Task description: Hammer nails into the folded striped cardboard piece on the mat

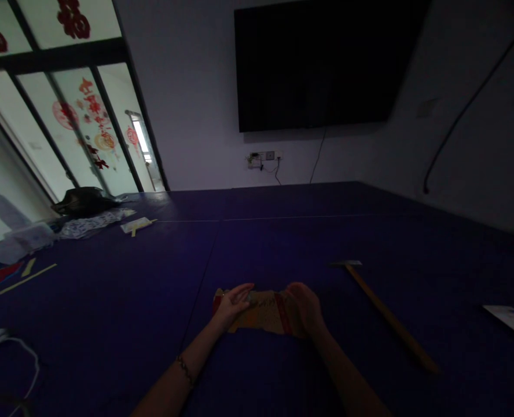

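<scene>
Two bare hands, the left (234,302) and the right (305,307), flank one tan, ragged-edged flat piece with red bands (263,313) on a dark purple, smooth-topped table (265,249); one hammer with a long wooden handle (389,315) and one pale flat object (512,320) lie to the right of the grip, and one white cable (33,353) lies well to its left. The left thumb and fingers stand apart over the piece's left end; the right fingers bend over its other end, and whether they clamp it cannot be told. The piece, lying between and partly under both hands, shows faint dark marks, an orange patch and an uneven near edge. A thin table seam runs just left of the left hand. Ahead of the fingertips, open tabletop stretches toward the pale wall (191,116); on the right, room narrows at the hammer.
</scene>
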A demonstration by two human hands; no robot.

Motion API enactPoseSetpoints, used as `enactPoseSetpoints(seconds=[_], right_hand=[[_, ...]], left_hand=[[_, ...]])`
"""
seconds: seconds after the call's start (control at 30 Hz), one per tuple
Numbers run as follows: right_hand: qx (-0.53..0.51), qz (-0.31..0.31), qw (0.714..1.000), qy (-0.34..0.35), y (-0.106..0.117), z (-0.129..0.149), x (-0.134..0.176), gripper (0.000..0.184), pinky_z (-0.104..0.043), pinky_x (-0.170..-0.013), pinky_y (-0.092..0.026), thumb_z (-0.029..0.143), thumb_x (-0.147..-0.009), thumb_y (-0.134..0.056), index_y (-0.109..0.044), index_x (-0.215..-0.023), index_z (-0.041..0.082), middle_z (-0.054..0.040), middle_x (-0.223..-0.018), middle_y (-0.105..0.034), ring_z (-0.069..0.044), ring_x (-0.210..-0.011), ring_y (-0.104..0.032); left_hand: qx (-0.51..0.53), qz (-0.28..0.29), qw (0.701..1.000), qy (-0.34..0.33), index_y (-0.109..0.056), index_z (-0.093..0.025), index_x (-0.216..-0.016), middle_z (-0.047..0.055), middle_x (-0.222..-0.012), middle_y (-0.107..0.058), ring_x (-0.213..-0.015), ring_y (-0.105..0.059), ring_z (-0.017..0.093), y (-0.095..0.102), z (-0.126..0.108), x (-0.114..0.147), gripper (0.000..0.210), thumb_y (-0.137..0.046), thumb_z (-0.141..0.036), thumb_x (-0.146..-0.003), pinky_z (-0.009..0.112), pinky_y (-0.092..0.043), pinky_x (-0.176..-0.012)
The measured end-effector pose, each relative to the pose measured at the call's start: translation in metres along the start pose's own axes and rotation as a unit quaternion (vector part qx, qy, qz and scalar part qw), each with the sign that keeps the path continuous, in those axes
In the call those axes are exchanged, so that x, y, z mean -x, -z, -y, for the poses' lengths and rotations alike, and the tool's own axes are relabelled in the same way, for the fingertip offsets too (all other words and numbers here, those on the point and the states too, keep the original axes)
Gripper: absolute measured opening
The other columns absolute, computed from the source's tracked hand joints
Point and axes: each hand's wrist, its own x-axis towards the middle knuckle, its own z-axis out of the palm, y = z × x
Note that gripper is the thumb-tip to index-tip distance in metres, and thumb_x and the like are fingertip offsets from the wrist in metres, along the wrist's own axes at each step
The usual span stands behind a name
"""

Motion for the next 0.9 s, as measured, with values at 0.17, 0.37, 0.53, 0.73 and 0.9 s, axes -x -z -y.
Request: enactPoseSetpoints(seconds=[0.17, 0.37, 0.53, 0.73, 0.9], right_hand=[[-0.033, 0.006, 0.998, -0.049, -0.003, -0.015, 0.005, 0.040, -0.037, -0.073, -0.045, 0.055, -0.070, -0.050, -0.060, -0.073, 0.017, -0.0073, -0.075, -0.064, -0.022, -0.074, -0.059], [-0.035, 0.051, 0.996, -0.063, 0.001, -0.012, 0.006, 0.028, -0.034, -0.075, -0.044, 0.043, -0.068, -0.058, -0.062, -0.079, 0.018, -0.0060, -0.081, -0.066, -0.022, -0.080, -0.059], [-0.026, 0.086, 0.995, -0.046, 0.002, -0.008, 0.007, 0.025, -0.033, -0.077, -0.043, 0.037, -0.060, -0.063, -0.064, -0.078, 0.019, -0.0048, -0.082, -0.067, -0.023, -0.083, -0.059], [-0.002, 0.100, 0.994, -0.037, 0.000, -0.007, 0.008, 0.024, -0.033, -0.075, -0.045, 0.036, -0.060, -0.061, -0.065, -0.077, 0.020, -0.0043, -0.081, -0.067, -0.022, -0.080, -0.059], [0.043, 0.073, 0.996, -0.040, -0.002, -0.007, 0.008, 0.027, -0.036, -0.075, -0.045, 0.043, -0.064, -0.059, -0.066, -0.074, 0.018, -0.0069, -0.079, -0.068, -0.024, -0.078, -0.060]], left_hand=[[-0.018, 0.021, 1.000, 0.008, -0.060, -0.018, -0.102, 0.010, -0.120, -0.051, -0.116, -0.041, 0.026, 0.002, 0.007, 0.000, 0.050, -0.073, -0.027, -0.055, 0.043, -0.020, -0.103], [-0.118, 0.041, 0.992, 0.032, -0.067, -0.016, -0.086, 0.010, -0.123, -0.048, -0.112, -0.044, 0.026, 0.004, 0.001, -0.002, 0.028, -0.068, -0.027, -0.060, 0.042, -0.030, -0.097], [-0.186, 0.041, 0.981, 0.027, -0.070, -0.017, -0.078, 0.008, -0.116, -0.054, -0.107, -0.048, 0.024, 0.000, -0.004, -0.001, 0.018, -0.061, -0.030, -0.068, 0.038, -0.030, -0.097], [0.028, -0.051, 0.997, 0.055, -0.067, -0.014, -0.084, 0.010, -0.098, -0.063, -0.095, -0.055, 0.022, -0.003, -0.003, 0.000, 0.025, -0.060, -0.033, -0.070, 0.036, -0.036, -0.091], [0.142, -0.097, 0.984, 0.052, -0.063, -0.010, -0.081, 0.004, -0.066, -0.059, -0.071, -0.057, 0.014, 0.000, -0.005, -0.003, 0.024, -0.062, -0.030, -0.069, 0.032, -0.041, -0.080]])
